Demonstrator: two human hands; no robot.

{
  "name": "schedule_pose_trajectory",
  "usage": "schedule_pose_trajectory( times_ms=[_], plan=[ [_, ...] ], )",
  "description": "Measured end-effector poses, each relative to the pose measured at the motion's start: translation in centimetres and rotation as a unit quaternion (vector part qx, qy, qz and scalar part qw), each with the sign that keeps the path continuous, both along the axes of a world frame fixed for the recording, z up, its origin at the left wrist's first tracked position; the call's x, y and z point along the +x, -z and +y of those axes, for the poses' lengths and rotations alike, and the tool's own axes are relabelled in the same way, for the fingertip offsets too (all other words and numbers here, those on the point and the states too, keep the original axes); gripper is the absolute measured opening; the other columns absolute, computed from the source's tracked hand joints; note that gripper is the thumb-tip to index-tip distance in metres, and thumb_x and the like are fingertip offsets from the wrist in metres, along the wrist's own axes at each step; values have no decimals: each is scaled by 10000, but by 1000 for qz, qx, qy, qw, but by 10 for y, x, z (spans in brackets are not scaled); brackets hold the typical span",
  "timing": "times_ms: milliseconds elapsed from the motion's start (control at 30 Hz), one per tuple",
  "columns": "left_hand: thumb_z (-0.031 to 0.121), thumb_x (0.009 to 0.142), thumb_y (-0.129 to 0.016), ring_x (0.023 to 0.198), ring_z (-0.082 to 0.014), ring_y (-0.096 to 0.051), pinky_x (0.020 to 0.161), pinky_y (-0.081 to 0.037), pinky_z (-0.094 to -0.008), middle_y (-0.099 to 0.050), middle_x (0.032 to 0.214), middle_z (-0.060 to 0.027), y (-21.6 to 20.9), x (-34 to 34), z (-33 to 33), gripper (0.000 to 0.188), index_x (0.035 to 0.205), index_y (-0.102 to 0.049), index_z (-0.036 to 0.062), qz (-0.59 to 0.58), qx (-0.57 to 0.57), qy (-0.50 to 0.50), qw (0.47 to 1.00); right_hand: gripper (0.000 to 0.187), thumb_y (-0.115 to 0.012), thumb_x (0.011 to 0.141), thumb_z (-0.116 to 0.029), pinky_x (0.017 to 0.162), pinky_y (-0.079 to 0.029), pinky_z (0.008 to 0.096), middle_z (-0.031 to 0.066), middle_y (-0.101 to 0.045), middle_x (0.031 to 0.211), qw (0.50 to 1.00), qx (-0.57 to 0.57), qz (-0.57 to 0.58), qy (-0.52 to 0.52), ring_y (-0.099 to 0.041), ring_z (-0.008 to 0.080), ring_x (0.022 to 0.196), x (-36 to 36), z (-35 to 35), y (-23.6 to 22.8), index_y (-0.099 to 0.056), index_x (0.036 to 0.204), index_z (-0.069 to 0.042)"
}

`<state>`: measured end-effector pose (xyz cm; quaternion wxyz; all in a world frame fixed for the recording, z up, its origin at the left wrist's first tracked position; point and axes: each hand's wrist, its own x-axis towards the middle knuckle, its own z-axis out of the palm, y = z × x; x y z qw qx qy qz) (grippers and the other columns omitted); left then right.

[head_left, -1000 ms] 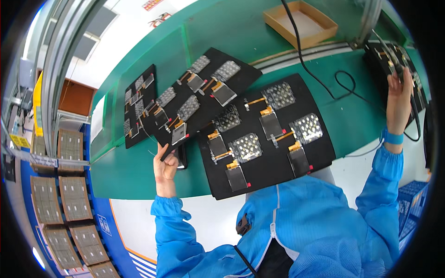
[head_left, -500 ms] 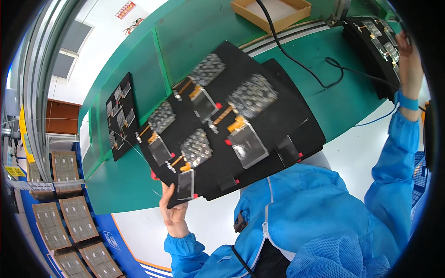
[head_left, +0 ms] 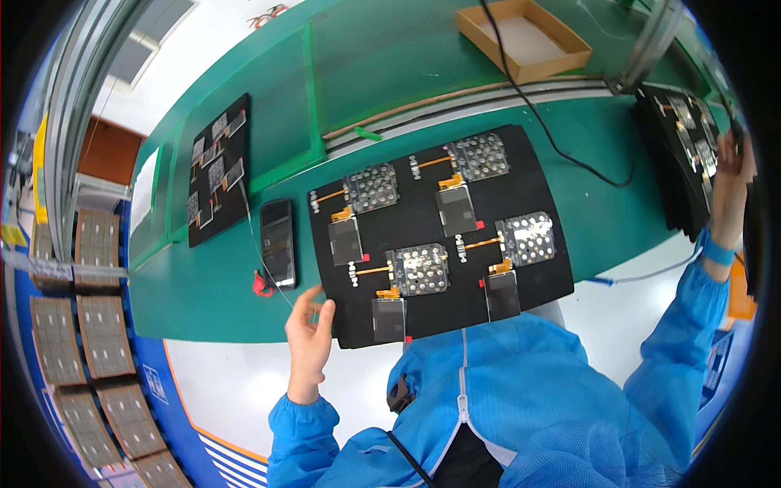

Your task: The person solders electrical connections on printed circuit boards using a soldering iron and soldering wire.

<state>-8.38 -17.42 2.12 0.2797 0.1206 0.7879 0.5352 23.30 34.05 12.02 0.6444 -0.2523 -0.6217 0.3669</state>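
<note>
A black foam tray (head_left: 447, 220) lies on the green table in front of me. On it rest several circuit boards with round silver domes (head_left: 419, 268), joined by orange flex cables (head_left: 373, 270) to small dark display screens (head_left: 389, 320). At the tray's near left corner is my left hand (head_left: 309, 337), fingers apart and holding nothing; its fingertips are close to the edge. My right hand (head_left: 730, 175) is raised at the far right, by a stack of similar black trays (head_left: 679, 163). Its fingers are closed round a dark thing that I cannot make out.
Left of the tray lie a dark phone (head_left: 279, 244) and a small red object (head_left: 262, 283). Another loaded black tray (head_left: 220, 171) is farther left. A cardboard box (head_left: 529, 41) and a black cable (head_left: 541, 122) are at the back. Brown panels (head_left: 106, 333) stand at left.
The tray, tilted up in my left hand before, now lies flat on the table. My left hand has let go of it. The phone has come into sight. My right hand stays at the far right.
</note>
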Motion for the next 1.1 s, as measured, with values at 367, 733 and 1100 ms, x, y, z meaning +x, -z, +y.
schedule_pose_trajectory(
  times_ms=[367, 733, 1100],
  plan=[
    [52, 859, -561, 810, -138, -595, 574, -523, -205, -476, 1126, -133, 29, 19, 17, 336, 1169, -510, -68, 135, 53, -60, 988, 318, -392, 959, -202, 950, -350, 263, 64, -568, 1060, 907, -60, -17, -417, -515, 117, 1000, -61, -72, 19, -483, 1209, -29],
    [80, 844, -531, 629, -49, -418, 537, -363, -196, -550, 942, -118, -8, -42, 7, 121, 902, -567, -21, -76, 217, 2, 973, 410, -614, 792, -318, 556, -296, 152, -16, -438, 770, 912, -52, -273, -301, -403, 35, 647, -168, -188, -24, -461, 1049, -37],
    [12, 809, -573, 823, -154, -498, 731, -394, -292, -560, 858, -48, -41, -122, 108, 25, 826, -590, 19, 366, 30, 196, 909, 158, -599, 832, -153, 536, -311, 164, -27, -478, 680, 833, -202, -275, -436, -414, 20, 614, -281, -192, 43, -480, 790, -58]
  ],
)
